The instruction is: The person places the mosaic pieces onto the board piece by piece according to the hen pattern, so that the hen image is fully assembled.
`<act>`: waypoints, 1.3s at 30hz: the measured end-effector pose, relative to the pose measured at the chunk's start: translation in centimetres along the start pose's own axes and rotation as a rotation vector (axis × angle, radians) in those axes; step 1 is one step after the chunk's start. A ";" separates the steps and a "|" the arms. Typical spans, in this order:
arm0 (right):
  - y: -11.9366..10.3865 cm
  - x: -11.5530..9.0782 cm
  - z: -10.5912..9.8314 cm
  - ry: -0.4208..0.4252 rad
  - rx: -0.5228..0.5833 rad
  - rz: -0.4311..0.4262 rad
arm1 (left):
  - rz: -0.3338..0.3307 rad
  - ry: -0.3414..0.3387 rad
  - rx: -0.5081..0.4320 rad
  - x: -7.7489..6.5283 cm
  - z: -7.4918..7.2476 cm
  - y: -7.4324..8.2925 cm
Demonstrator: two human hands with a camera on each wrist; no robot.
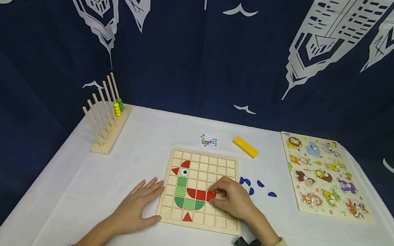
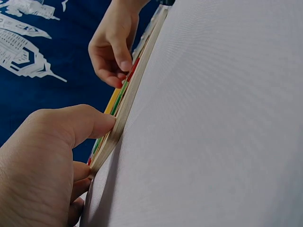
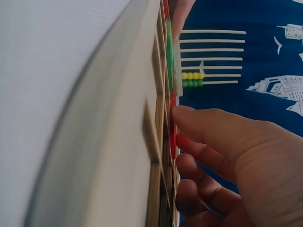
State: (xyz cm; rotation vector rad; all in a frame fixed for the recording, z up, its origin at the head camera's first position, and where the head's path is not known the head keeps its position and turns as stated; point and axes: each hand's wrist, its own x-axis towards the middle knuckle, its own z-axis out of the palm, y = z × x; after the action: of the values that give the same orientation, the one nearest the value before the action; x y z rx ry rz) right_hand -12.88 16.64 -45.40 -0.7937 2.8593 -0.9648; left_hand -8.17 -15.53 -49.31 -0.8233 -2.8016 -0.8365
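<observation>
A wooden grid board [image 1: 212, 216] lies on the table, set with a bird figure of flat red and green pieces and an eye tile [image 1: 184, 172]. With thumb and fingers my right hand [image 1: 235, 199] pinches a red square tile [image 1: 210, 196] at the right end of the red row [image 1: 196, 194]. The right wrist view shows the thumb [image 3: 208, 125] on the red piece's edge. My left hand [image 1: 139, 207] is spread at the board's left side, its fingers fairly straight and the thumb [image 2: 97, 124] touching the board's edge.
Several blue half-round pieces [image 1: 260, 183] lie right of the board. Behind it are a pattern card [image 1: 208, 140] and a yellow bar [image 1: 245, 147]. A peg abacus [image 1: 108, 140] with yellow and green beads stands left; an animal puzzle board [image 1: 328, 177] lies right.
</observation>
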 end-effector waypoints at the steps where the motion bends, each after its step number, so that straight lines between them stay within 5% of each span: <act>1: 0.0 -0.1 -0.2 0.003 0.010 0.007 | -0.001 -0.002 -0.003 0.0 0.0 0.0; 5: 0.5 -0.9 -1.5 0.057 0.068 0.039 | -0.005 -0.013 -0.010 0.1 0.1 0.1; 14: 3.2 -5.7 -4.6 0.320 0.081 0.053 | -0.007 -0.007 0.002 0.1 0.0 0.2; 21: 4.6 -8.6 -3.8 0.244 0.144 0.182 | -0.022 -0.001 -0.016 0.1 -0.1 0.3; 29: 5.1 -8.6 -2.1 0.242 -0.002 0.130 | -0.027 -0.003 -0.021 0.0 -0.1 0.3; 39: 5.4 -8.7 -2.0 0.263 -0.040 0.104 | -0.026 0.001 -0.032 0.1 0.0 0.5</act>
State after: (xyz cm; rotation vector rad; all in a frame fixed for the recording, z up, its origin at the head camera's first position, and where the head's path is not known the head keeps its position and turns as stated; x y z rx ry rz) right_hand -8.11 25.57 -48.13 -0.5503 3.1132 -1.0748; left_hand -7.99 -15.17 -49.06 -0.7927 -2.8110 -0.8883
